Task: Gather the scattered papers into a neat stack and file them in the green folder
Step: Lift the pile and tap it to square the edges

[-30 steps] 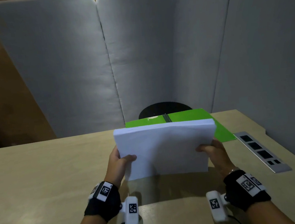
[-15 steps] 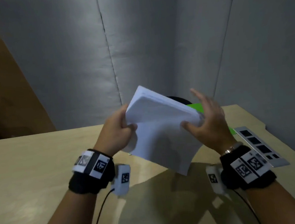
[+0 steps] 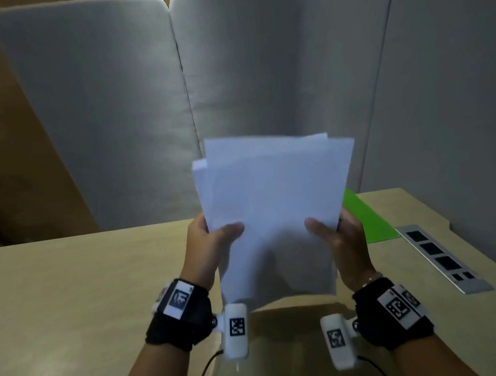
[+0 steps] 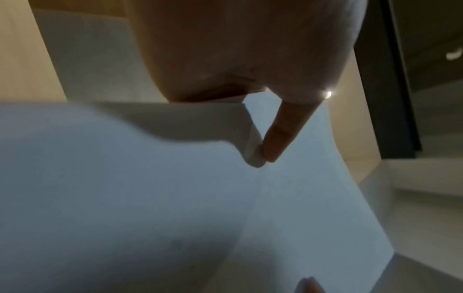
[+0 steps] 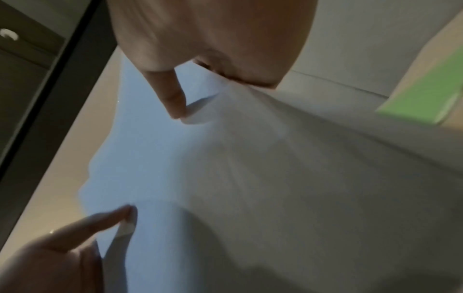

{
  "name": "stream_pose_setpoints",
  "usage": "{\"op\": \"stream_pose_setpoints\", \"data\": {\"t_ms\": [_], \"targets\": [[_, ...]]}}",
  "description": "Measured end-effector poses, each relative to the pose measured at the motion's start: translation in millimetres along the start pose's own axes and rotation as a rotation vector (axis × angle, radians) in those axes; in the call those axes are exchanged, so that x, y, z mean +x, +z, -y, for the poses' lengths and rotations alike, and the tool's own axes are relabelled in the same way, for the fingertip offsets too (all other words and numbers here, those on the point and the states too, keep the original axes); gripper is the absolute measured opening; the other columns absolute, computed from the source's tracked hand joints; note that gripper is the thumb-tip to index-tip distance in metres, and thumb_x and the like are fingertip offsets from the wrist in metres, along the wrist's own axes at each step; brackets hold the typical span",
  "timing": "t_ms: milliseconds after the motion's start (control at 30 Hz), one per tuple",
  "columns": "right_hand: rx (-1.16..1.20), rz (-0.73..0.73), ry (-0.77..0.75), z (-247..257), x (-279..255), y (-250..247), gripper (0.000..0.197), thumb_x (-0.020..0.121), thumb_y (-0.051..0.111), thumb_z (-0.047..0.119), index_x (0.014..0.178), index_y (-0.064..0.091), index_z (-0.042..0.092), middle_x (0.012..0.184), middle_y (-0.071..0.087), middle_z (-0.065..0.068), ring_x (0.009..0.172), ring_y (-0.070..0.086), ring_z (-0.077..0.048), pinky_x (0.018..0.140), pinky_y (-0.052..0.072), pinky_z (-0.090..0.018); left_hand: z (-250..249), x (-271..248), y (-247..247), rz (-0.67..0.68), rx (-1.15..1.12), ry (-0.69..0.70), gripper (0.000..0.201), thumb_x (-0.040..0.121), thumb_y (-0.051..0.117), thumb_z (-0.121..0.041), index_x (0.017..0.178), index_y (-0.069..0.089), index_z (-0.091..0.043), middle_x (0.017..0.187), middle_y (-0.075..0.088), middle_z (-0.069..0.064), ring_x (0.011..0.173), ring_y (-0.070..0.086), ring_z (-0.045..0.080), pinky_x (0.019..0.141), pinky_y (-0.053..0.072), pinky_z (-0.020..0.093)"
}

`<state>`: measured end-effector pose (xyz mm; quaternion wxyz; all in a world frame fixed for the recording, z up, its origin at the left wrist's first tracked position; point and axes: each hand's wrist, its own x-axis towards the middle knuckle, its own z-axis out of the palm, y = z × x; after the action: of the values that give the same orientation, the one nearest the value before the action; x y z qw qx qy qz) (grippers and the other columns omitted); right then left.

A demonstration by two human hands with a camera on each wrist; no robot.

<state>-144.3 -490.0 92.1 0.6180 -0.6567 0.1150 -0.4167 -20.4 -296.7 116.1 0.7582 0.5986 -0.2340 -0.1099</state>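
Both hands, left hand (image 3: 208, 244) and right hand (image 3: 341, 237), grip upright papers (image 3: 274, 203) mid-frame over beige table (image 3: 71, 290); green folder (image 3: 368, 223) right, grey panels (image 3: 110, 109) behind.

Bare table (image 3: 71, 290) lies open on your left; on your right the green folder (image 3: 368, 223) and socket strip (image 3: 442, 258) take room, and grey panels (image 3: 261, 68) wall off the back.
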Motion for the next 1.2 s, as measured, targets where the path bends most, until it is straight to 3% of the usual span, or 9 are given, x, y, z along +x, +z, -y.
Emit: {"op": "stream_pose_setpoints", "data": {"t_ms": [100, 200, 333, 467, 567, 733, 867, 1067, 1200], "targets": [[0.083, 0.025, 0.07, -7, -4, -8, 0.031, 0.072, 0.071, -0.008, 0.101, 0.065, 0.003, 0.086, 0.074, -0.001, 0.075, 0.065, -0.013, 0.064, 0.052, -0.029, 18, -8, -4, 0.008, 0.019, -0.027, 0.049, 0.065, 0.074, -0.002, 0.114, 0.069, -0.01, 0.107, 0.077, 0.01, 0.099, 0.072, 0.037, 0.072, 0.062, 0.039], [0.1, 0.016, 0.097, -6, 0, -9, 0.04, 0.063, 0.067, -0.001, 0.102, 0.062, 0.003, 0.085, 0.072, -0.002, 0.074, 0.063, -0.016, 0.062, 0.05, -0.033, 20, -11, 0, 0.032, 0.029, -0.034, 0.052, 0.068, 0.076, -0.01, 0.118, 0.066, -0.018, 0.111, 0.075, 0.008, 0.102, 0.071, 0.033, 0.076, 0.062, 0.043], [0.051, 0.004, 0.052, 10, 7, -4, 0.038, 0.063, 0.065, -0.002, 0.101, 0.062, 0.004, 0.084, 0.071, -0.002, 0.074, 0.065, -0.017, 0.064, 0.051, -0.039, 6, -5, 10, 0.033, 0.056, 0.03, 0.055, 0.069, 0.078, -0.012, 0.122, 0.063, -0.017, 0.112, 0.076, 0.004, 0.102, 0.073, 0.028, 0.074, 0.061, 0.036], [0.164, -0.029, -0.013, 30, 10, -6, 0.043, 0.064, 0.056, -0.005, 0.104, 0.056, 0.008, 0.089, 0.066, -0.007, 0.078, 0.062, -0.021, 0.063, 0.048, -0.037, -13, 0, 10, 0.044, 0.038, 0.131, 0.068, 0.071, 0.079, -0.009, 0.134, 0.053, -0.018, 0.119, 0.071, 0.005, 0.104, 0.072, 0.022, 0.078, 0.062, 0.035], [0.089, 0.016, 0.03, 25, 12, -7, 0.045, 0.059, 0.058, 0.001, 0.104, 0.06, 0.006, 0.083, 0.066, -0.005, 0.073, 0.062, -0.017, 0.058, 0.05, -0.032, -15, 1, 9, 0.088, 0.094, 0.144, 0.073, 0.072, 0.08, -0.014, 0.136, 0.049, -0.031, 0.121, 0.066, 0.003, 0.105, 0.069, 0.02, 0.08, 0.062, 0.038], [-0.017, -0.027, 0.145, 1, 11, -8, 0.019, 0.054, 0.058, 0.006, 0.071, 0.058, 0.014, 0.061, 0.06, 0.007, 0.059, 0.051, -0.011, 0.053, 0.04, -0.03, 4, 1, 5, 0.091, 0.055, 0.038, 0.069, 0.067, 0.079, -0.012, 0.132, 0.054, -0.017, 0.116, 0.071, 0.005, 0.102, 0.072, 0.023, 0.072, 0.06, 0.032], [-0.035, -0.04, 0.162, -1, 14, -2, 0.016, 0.053, 0.058, 0.007, 0.068, 0.057, 0.014, 0.062, 0.058, 0.004, 0.057, 0.049, -0.012, 0.054, 0.038, -0.03, 16, 3, 8, 0.075, 0.072, -0.027, 0.058, 0.065, 0.075, -0.01, 0.121, 0.061, -0.013, 0.108, 0.075, 0.006, 0.101, 0.071, 0.033, 0.071, 0.059, 0.035], [0.045, -0.025, 0.163, -3, 22, -4, 0.025, 0.057, 0.055, 0.001, 0.081, 0.058, 0.005, 0.073, 0.058, -0.005, 0.065, 0.049, -0.017, 0.057, 0.038, -0.031, 12, 13, 8, 0.044, 0.064, -0.058, 0.06, 0.065, 0.072, -0.008, 0.124, 0.061, -0.015, 0.114, 0.074, 0.008, 0.101, 0.071, 0.03, 0.083, 0.06, 0.048], [0.049, -0.036, 0.27, -22, 14, -1, 0.018, 0.054, 0.057, 0.003, 0.07, 0.061, 0.009, 0.066, 0.059, -0.003, 0.061, 0.051, -0.016, 0.06, 0.04, -0.03, 31, 7, 7, 0.033, 0.104, -0.124, 0.055, 0.063, 0.071, -0.002, 0.116, 0.065, -0.017, 0.111, 0.075, 0.009, 0.105, 0.069, 0.039, 0.085, 0.059, 0.051]]}}
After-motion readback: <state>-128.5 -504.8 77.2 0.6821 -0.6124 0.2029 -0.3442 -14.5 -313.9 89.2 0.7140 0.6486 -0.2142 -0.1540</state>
